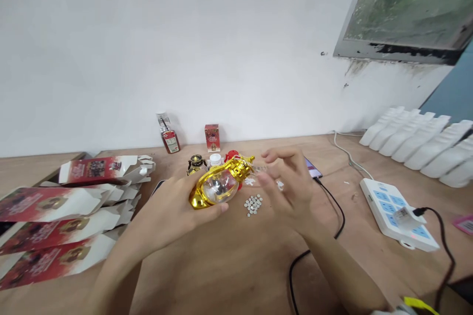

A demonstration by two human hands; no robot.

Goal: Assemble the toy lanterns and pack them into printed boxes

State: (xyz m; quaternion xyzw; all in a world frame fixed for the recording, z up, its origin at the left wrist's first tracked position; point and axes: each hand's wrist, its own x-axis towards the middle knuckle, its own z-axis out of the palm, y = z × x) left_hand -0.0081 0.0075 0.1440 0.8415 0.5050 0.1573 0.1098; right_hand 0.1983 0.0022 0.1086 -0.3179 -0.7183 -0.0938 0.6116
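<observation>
a: where do we have the lantern [221, 186]?

b: up in the air over the middle of the bench [207, 261], short of its back edge.

a: how do our hands sit?

b: our left hand [181, 206] wraps closely round the base [198, 200], thumb under the glass. our right hand [290, 182] is by the cap [242, 167], fingers curled and parted; something clear and blurred shows at the tips, and we can't tell if we grip it.

a: why this hold?

b: probably so the left steadies the lantern and leaves the cap free for the right. the silver discs [253, 204] lie loose nearby, likely for easy reach; the cartons [44, 251] seem kept aside toward the left edge.

a: which way does it point?

b: it's tipped over, base toward the left edge, cap toward the back right corner, long axis slanting between.
</observation>
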